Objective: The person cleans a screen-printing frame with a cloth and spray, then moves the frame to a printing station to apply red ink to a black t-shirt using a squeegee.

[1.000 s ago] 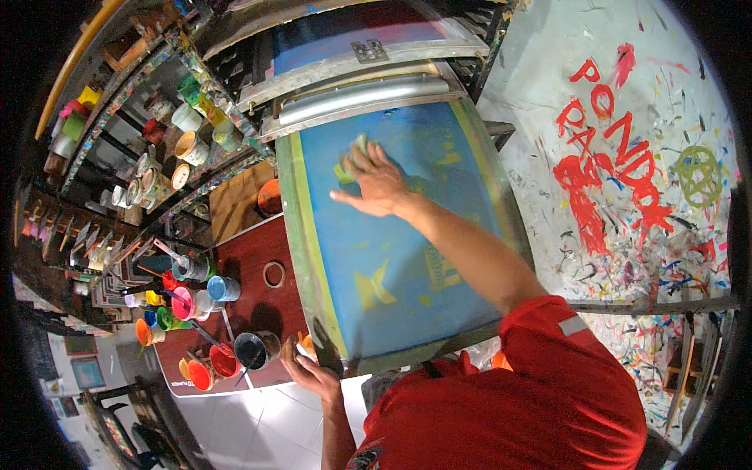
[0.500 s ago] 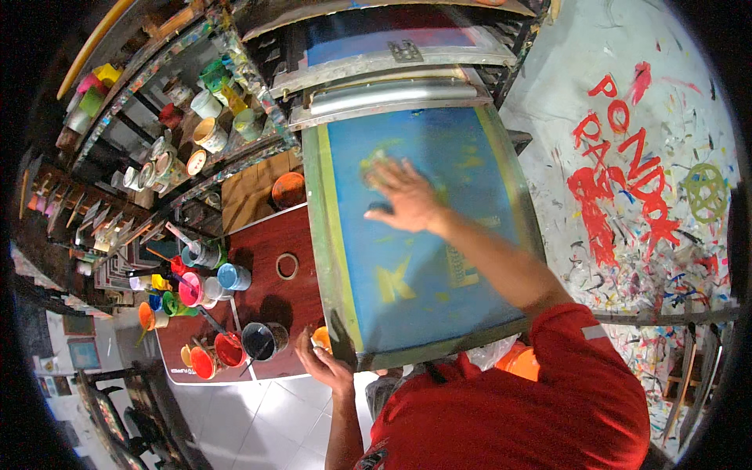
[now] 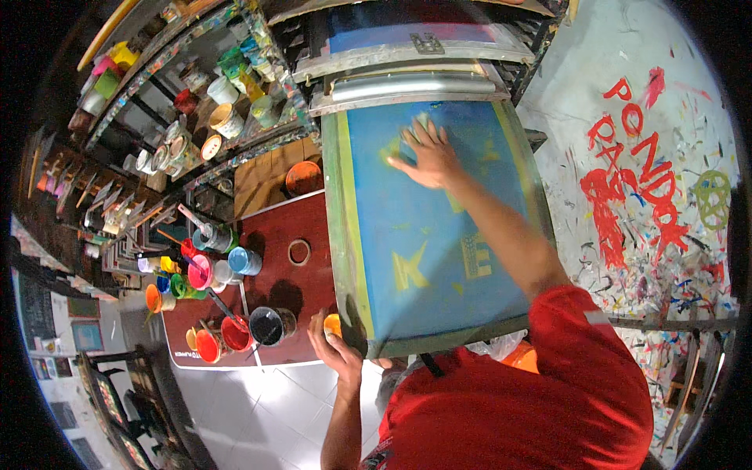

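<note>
Stretching lengthwise, a framed blue screen (image 3: 439, 309) has its near edge close to a red shirt (image 3: 509, 411); a strip of dark red counter (image 3: 270, 223) separates its left edge from paint pots (image 3: 245, 262). The right hand (image 3: 431, 151) lies open, fingers spread, over a pale wad (image 3: 424, 119) toward the far end. The left hand (image 3: 338, 354) half curls beside the near-left corner, grip unclear. The screen's long axis points away, leaning slightly left.

Dark red tabletop (image 3: 313, 227) with open paint pots (image 3: 269, 326) and a pale ring (image 3: 289, 251).
</note>
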`<action>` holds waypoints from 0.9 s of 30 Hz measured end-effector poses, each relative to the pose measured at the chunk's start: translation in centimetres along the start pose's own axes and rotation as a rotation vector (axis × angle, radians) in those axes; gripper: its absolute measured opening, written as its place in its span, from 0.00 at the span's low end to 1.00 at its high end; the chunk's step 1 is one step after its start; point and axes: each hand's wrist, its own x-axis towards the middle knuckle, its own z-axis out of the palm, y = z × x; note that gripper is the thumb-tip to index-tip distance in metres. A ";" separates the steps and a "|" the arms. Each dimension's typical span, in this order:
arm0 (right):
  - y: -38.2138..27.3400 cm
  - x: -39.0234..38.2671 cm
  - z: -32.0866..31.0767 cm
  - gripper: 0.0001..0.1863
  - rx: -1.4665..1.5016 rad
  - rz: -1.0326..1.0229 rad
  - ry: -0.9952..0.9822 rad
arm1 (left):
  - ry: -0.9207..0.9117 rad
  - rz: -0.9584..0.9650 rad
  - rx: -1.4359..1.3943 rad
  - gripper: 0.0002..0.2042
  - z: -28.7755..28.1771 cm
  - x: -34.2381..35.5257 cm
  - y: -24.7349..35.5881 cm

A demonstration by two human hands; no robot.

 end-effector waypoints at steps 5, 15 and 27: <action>-5.7 -2.3 1.6 0.51 0.054 -0.272 -0.001 | -0.012 0.090 -0.110 0.37 0.7 0.6 0.3; -2.3 -14.4 1.5 0.52 0.049 -0.272 0.127 | -0.007 0.049 -0.089 0.36 0.4 0.6 0.3; 3.2 -23.7 -0.7 0.48 -0.051 -0.128 0.046 | 0.070 -0.004 -0.107 0.33 0.3 -0.1 -0.5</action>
